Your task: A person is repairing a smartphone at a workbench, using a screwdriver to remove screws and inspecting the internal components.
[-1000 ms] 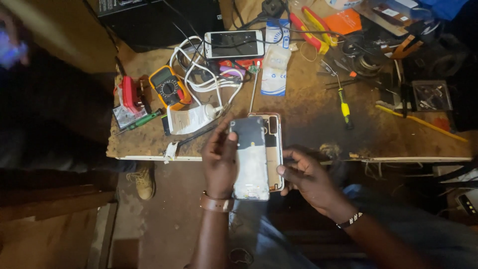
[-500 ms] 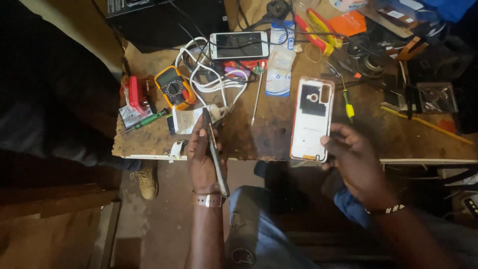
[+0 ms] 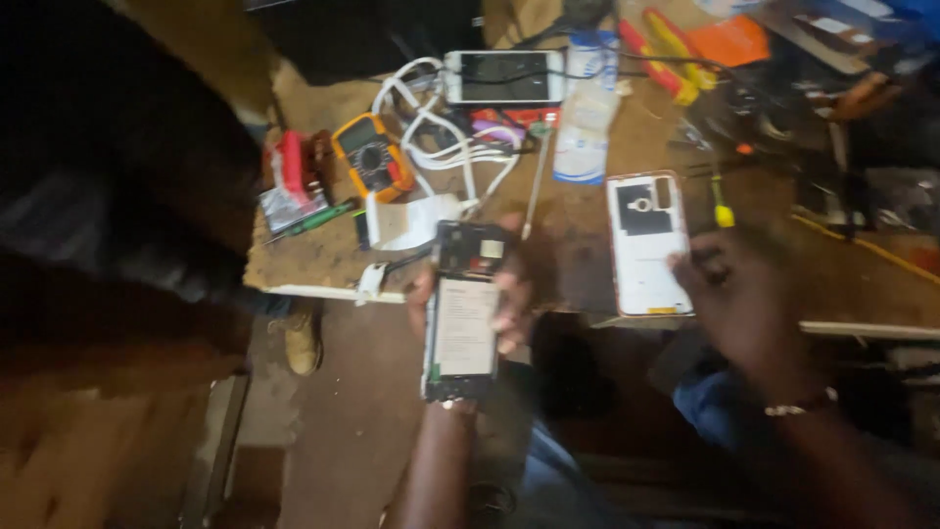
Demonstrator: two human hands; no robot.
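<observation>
Head view, looking down on a cluttered wooden workbench (image 3: 323, 260).

L hand (image 3: 470, 294) is at the bench's near edge, fingers wrapped round an opened phone (image 3: 462, 313) w/ its back off: thumb on one long side, fingertips (image 3: 509, 318) on the other. The phone is held lengthwise, top end over the bench edge, bottom end toward the wrist, pale battery facing up, dark board at the top.

R hand (image 3: 739, 304) is at the near edge further right, blurred. Fingers look loosely curled, tips touching or just over the lower right side of the white back cover (image 3: 644, 245); can't tell if they grip it. The cover lies flat on the bench, inside up, its short end at the near edge. A beaded bracelet (image 3: 801, 404) is on the R wrist.

Rest of bench:
- orange multimeter (image 3: 370, 157), left part, near the red tool (image 3: 292, 168) at the left edge
- green screwdriver (image 3: 315, 220) near the left front corner, just beside the red tool
- white cables (image 3: 431, 147) tangled mid-bench, btwn multimeter and a white phone (image 3: 504, 76) lying screen up toward the far edge
- thin metal rod (image 3: 534, 186) running from the far side toward the L hand
- small yellow screwdriver (image 3: 721, 208) just right of the cover
- red/yellow tools (image 3: 666, 44) at the far right, blurred

A brown shoe (image 3: 302, 338) is on the floor under the left front corner.
</observation>
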